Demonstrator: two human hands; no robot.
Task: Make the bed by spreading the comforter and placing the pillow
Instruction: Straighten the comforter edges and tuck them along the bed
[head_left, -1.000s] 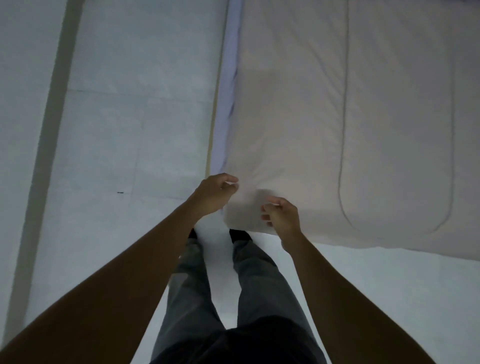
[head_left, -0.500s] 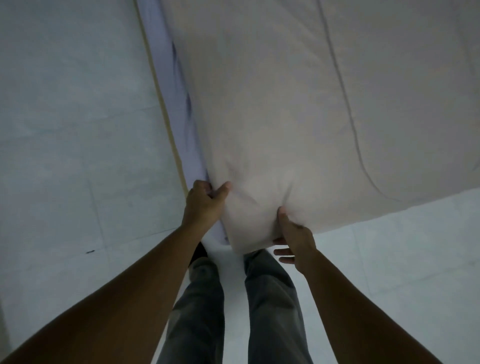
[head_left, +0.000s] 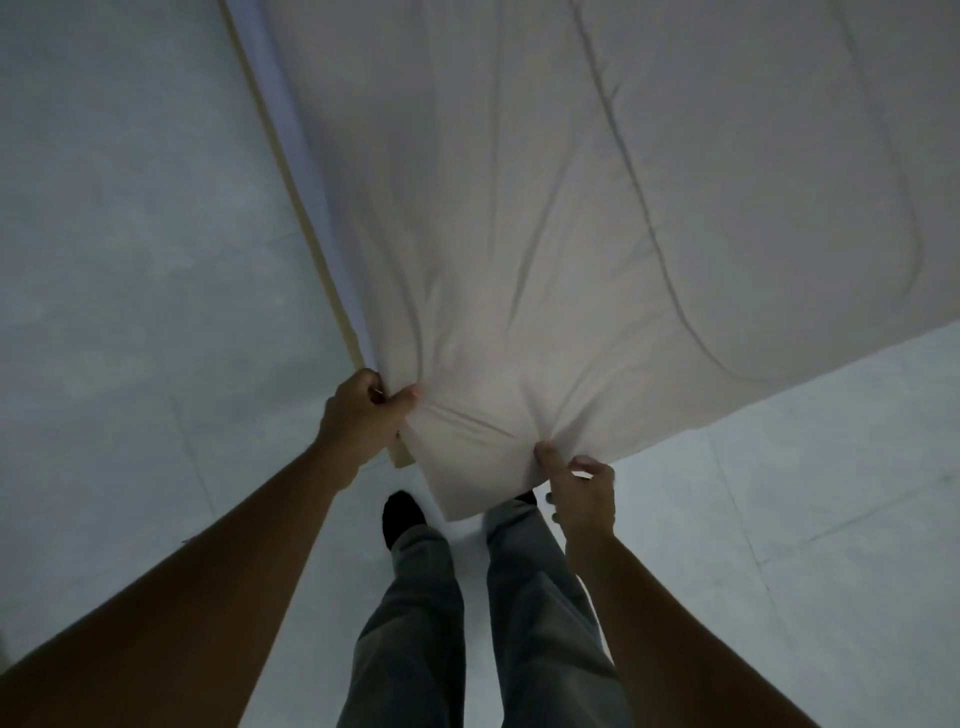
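A pale beige comforter (head_left: 597, 218) with stitched quilting lines lies spread over the bed and fills the upper right of the view. Its near corner hangs off the bed's end above my feet. My left hand (head_left: 363, 415) grips the comforter's left edge by that corner. My right hand (head_left: 582, 488) pinches the bottom edge, and wrinkles fan out from both grips. A strip of lavender sheet (head_left: 306, 171) shows along the bed's left side. No pillow is in view.
A light wooden bed frame edge (head_left: 291, 171) runs diagonally down to a corner by my left hand. Pale tiled floor (head_left: 130, 234) lies to the left and at the lower right. My legs and dark-socked feet stand at the bed's corner.
Both hands went from pinching the corner lightly to gripping it firmly, and the cloth has bunched into folds. The view has swung, so the bed now runs diagonally and looks closer.
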